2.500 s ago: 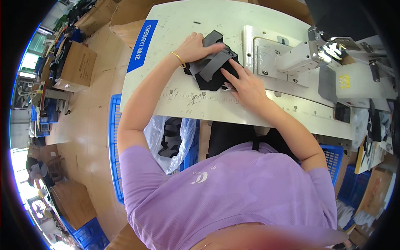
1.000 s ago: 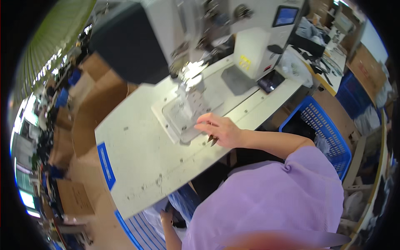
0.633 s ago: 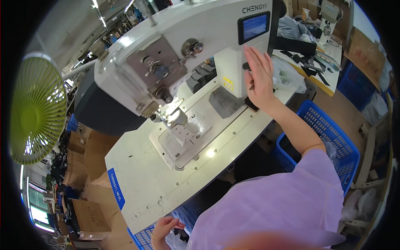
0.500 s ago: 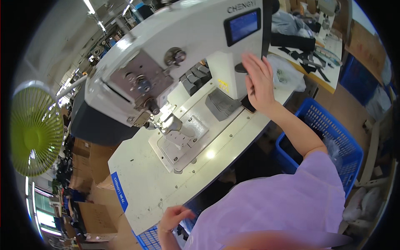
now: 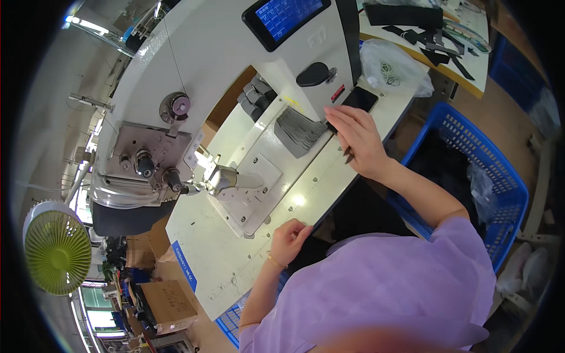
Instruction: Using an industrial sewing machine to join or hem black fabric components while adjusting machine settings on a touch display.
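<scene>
The right hand [image 5: 363, 144] grasped a dark pointed tool [image 5: 349, 155] at a sewing machine [image 5: 215, 62], its outstretched fingers over the near end of a phone [image 5: 362, 99] slanting away to the right; contact could not be told. A grey stack [image 5: 299, 134] of cut pieces lay just to that hand's left, fanned, its long axis unclear. The left hand [image 5: 286, 242], farther off, curled loosely at the table's [image 5: 215, 267] front edge, its contents hidden. White lettering crossed a blue label [image 5: 184, 266]; the lit screen [image 5: 288, 17] bore tiny, unreadable icons.
</scene>
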A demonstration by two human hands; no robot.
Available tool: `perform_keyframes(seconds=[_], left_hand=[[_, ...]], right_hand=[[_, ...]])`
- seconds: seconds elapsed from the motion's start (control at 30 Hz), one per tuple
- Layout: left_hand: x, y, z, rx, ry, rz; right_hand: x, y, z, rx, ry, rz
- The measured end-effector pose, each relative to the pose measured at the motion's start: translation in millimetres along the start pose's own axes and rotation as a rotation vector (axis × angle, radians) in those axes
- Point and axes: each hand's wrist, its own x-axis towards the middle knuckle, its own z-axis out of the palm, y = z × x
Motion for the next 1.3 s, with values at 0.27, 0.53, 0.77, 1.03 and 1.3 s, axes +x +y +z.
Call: perform_keyframes(seconds=[0.27, 0.53, 0.77, 1.03, 1.3], left_hand=[[-4, -23, 28, 0.012, 0.258, -0.083], [-6, -29, 36, -0.013, 0.335, -0.008], [-4, -27, 38, 0.078, 0.393, 0.034], [-4, -24, 37, 0.063, 0.383, 0.041], [-4, -23, 37, 0.077, 0.382, 0.049]], right_hand=[[89, 13, 35, -0.151, 0.211, -0.051], [103, 10, 43, -0.152, 0.133, -0.010], [94, 13, 32, -0.116, 0.196, -0.031], [66, 8, 20, -0.056, 0.138, 0.013], [-9, 3, -15, -0.094, 0.012, 0.187]])
